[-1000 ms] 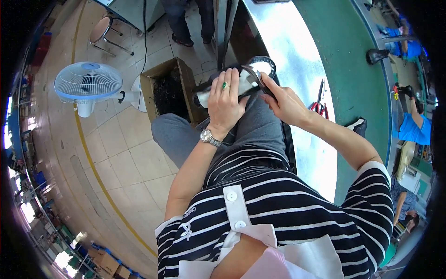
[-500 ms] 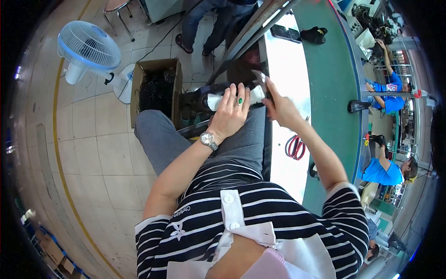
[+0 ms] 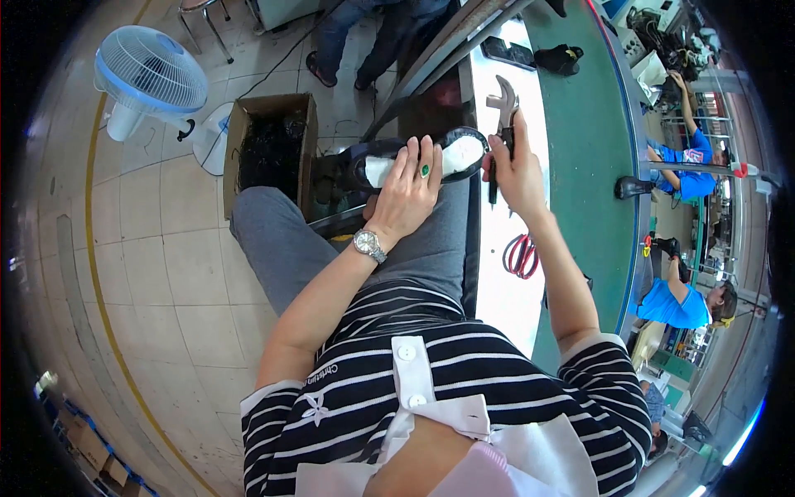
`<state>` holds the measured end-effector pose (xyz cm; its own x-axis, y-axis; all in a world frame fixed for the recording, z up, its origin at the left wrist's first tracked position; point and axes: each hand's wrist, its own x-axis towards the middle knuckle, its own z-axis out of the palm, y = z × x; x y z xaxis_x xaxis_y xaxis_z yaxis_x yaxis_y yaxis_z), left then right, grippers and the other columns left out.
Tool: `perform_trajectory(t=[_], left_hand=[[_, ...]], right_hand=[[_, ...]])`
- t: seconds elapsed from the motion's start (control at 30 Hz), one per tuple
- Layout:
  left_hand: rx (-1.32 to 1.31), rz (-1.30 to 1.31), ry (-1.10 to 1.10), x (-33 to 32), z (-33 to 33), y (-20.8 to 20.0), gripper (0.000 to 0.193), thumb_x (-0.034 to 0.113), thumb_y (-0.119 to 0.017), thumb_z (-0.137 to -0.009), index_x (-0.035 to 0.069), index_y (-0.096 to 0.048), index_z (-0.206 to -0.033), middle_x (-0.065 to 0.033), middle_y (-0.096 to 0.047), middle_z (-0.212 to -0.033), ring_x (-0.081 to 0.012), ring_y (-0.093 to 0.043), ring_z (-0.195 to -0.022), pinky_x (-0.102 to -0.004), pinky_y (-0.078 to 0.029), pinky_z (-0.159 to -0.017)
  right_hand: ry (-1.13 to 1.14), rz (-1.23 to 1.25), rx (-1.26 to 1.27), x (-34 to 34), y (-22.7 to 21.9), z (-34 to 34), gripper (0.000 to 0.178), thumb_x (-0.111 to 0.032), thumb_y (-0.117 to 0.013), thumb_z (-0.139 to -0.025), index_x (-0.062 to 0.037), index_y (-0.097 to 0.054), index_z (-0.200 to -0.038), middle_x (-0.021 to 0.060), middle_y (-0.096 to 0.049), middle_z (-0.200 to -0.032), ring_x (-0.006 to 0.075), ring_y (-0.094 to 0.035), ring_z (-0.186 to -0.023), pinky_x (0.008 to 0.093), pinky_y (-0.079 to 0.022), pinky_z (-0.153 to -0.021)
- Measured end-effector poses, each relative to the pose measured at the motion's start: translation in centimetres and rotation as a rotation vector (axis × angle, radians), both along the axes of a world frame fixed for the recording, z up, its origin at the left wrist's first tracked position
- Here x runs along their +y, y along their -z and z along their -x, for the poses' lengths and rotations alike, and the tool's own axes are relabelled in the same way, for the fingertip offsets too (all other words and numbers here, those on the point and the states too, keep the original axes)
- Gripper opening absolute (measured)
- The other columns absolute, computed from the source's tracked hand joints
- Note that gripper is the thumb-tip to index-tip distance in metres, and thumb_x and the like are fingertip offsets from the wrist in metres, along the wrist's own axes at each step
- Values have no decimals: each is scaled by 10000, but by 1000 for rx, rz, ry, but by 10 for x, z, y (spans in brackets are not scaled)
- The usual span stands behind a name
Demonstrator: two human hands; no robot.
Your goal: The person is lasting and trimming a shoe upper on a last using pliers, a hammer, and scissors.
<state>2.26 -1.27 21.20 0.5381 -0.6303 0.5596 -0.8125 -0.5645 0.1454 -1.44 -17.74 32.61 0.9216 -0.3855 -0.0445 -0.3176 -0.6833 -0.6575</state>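
A black shoe [image 3: 464, 154] with white patches on its upturned underside lies across my lap, sole up. My left hand [image 3: 407, 197], with a green-stoned ring on it, grips the shoe around its middle, fingers laid over the underside. To the right of the shoe, my right hand [image 3: 518, 178] is closed around lasting pliers [image 3: 503, 103]. Their curved metal jaws point away from me, and a dark handle sticks out below the fingers. The pliers are apart from the shoe.
A white bench strip [image 3: 505, 290] with red-handled scissors [image 3: 521, 256] runs along my right, beside a green conveyor belt [image 3: 584, 149]. Past my knees stand a cardboard box [image 3: 231, 157] of black scraps and a fan [image 3: 151, 70]. A phone [image 3: 509, 52] and black shoe [image 3: 558, 60] lie further off. Co-workers sit opposite.
My right hand has moved right and lifted the pliers off the shoe's end, turning their jaws away from me. The white heel end now shows. My left hand stays on the shoe.
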Motion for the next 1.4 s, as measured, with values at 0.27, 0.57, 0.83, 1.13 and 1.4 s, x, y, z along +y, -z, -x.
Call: perform_trajectory(t=[0.27, 0.57, 0.83, 1.13, 1.4], left_hand=[[62, 24, -3, 0, 0, -2, 622, 191, -716, -727, -69, -521, -1257, -225, -516, -1308, -361, -497, -1211, -424, -397, -1037], [79, 56, 43, -3, 2, -4, 432, 68, -530, -829, -119, -524, -1219, -249, -547, -1182, -428, -514, -1176, -449, -390, -1047], [-8, 64, 48, -1, 1, 0, 403, 83, -542, -818, -103, -548, -1176, -233, -567, -1127, -433, -523, -1169, -454, -410, -1038], [-74, 98, 9, -2, 2, -1, 320, 176, -665, -784, 5, -562, -1033, -182, -589, -1067, -385, -528, -1173, -468, -430, -1011], [31, 148, 11, 1, 5, -3, 319, 166, -683, -763, 13, -550, -1009, -174, -595, -1074, -364, -526, -1188, -459, -440, -1004]], right_hand=[[-44, 48, 38, 10, -11, 0, 562, -184, -506, -973, -83, -272, -1473, 101, -612, -658, 165, -612, -546, 319, -499, -570], [-236, 304, 311, 5, -2, 4, 574, -178, -551, -931, -101, -315, -1448, 182, -646, -713, 343, -649, -601, 425, -510, -611], [-281, 425, 223, 17, 2, 7, 623, -173, -554, -904, -163, -265, -1456, 215, -644, -683, 429, -633, -630, 508, -494, -611], [-206, 444, 93, 33, 7, 13, 636, -163, -546, -905, -167, -250, -1468, 198, -622, -620, 401, -638, -606, 510, -492, -563], [-192, 420, 20, 43, 4, 13, 639, -169, -554, -893, -165, -274, -1467, 181, -615, -586, 389, -631, -566, 494, -492, -554]])
